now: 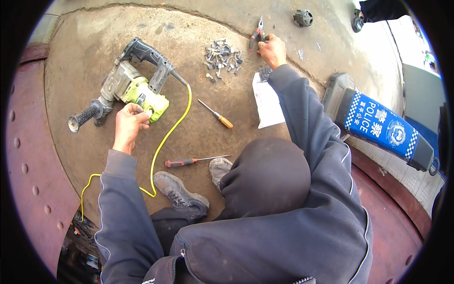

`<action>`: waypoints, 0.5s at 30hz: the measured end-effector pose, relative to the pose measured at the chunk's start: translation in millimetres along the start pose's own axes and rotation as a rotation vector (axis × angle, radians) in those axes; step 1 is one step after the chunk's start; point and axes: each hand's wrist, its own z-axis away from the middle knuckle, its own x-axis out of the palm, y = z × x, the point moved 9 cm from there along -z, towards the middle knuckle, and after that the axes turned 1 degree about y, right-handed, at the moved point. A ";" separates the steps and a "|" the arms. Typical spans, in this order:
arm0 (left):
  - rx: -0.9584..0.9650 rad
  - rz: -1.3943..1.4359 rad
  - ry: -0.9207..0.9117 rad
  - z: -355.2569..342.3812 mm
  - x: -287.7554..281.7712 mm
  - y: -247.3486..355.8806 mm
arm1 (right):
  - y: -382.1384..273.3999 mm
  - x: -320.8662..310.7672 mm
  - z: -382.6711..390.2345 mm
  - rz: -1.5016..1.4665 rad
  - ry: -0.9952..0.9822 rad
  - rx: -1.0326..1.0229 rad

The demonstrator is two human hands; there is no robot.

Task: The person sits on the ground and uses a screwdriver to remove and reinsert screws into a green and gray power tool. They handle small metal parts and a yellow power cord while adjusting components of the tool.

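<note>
A rotary hammer [116, 84] with a yellow-green motor housing and a black rear handle lies on its side at the left. My left hand [128, 126] is closed in a pinch against the end of that housing; what the fingertips hold is too small to make out. Farther off to the right, my right hand [273, 51] has its fingers closed around the handles of red-and-black needle-nose pliers [259, 31], whose jaws point away from me. Between the hands lies a pile of small dark blocks with metal tabs [222, 55], which look like carbon brushes.
A screwdriver with an amber handle [224, 121] and a red-and-black screwdriver [181, 162] lie nearer me. The yellow cord [177, 124] curves past them. A white bag [267, 105], a round dark part [303, 18], a long blue case [380, 126] and another person's shoe [358, 22] are rightward.
</note>
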 end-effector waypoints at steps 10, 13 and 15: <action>0.015 0.010 -0.018 -0.2 -2.0 -1.6 | 64.2 -36.5 1.1 -0.926 0.111 0.294; 0.015 -0.006 -0.018 -0.9 -0.7 -1.3 | 38.1 -47.0 -4.9 -0.424 0.157 0.022; 0.014 -0.014 -0.010 -1.4 -2.0 -2.1 | 8.8 -34.0 -7.8 -0.163 0.142 -0.057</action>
